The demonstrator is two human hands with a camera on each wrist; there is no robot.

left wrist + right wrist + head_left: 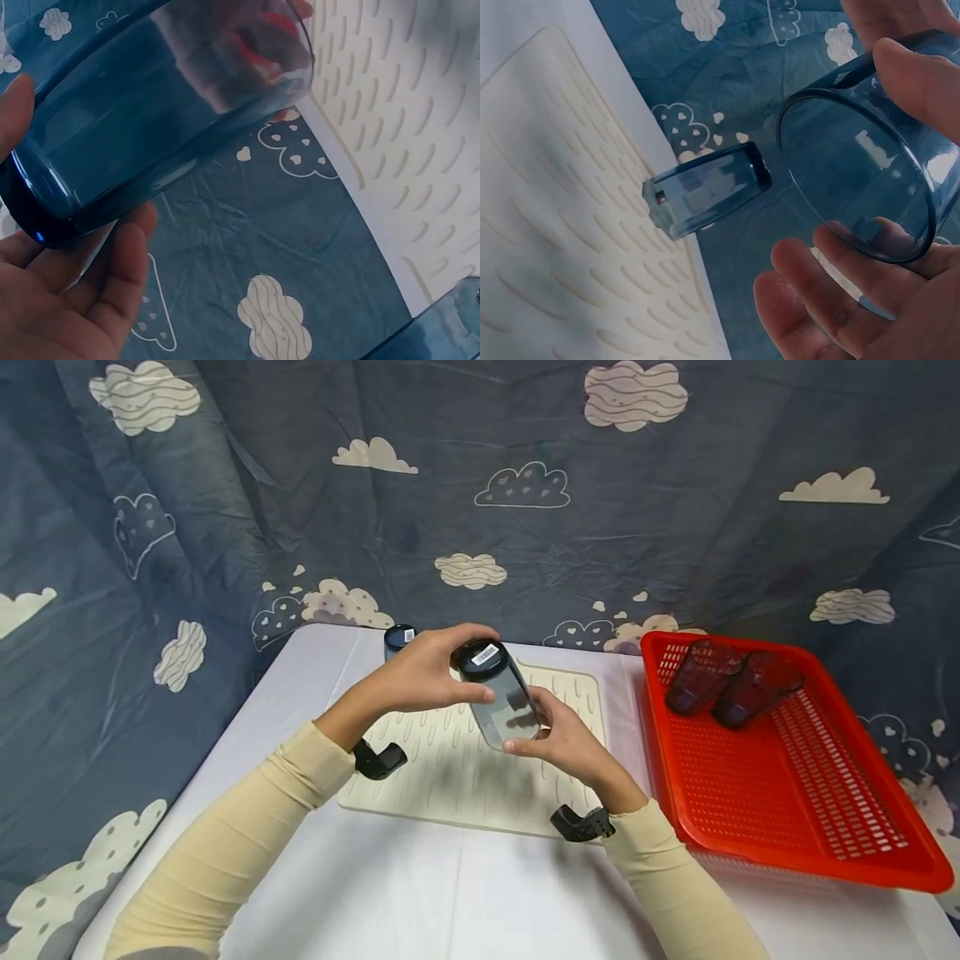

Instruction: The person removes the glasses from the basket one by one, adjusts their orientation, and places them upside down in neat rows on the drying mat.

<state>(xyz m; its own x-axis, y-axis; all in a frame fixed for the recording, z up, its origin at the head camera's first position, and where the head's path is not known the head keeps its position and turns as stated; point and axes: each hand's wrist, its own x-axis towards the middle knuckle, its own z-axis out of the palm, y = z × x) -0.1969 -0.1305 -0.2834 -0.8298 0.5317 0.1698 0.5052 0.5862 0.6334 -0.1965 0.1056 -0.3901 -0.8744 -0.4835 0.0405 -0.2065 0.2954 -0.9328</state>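
Observation:
A clear blue-tinted drinking glass (506, 708) is held tilted over the cream mat (442, 785), its dark base with a white barcode label upward. My left hand (427, 670) grips the glass around its base, thumb on the near side. Lower down, near the open rim, my right hand (566, 739) holds it between thumb and fingers. The right wrist view looks into the mouth of this glass (847, 172). A second blue glass (709, 191) stands base-up at the mat's far left edge, partly hidden behind my left hand in the head view.
At the right stands a red plastic basket (720, 777) with slotted sides. Two purple-looking glasses (701, 677) lean side by side at its far end. A white cloth (360, 877) covers the table, and a dark cloud-patterned curtain (465, 527) hangs close behind it.

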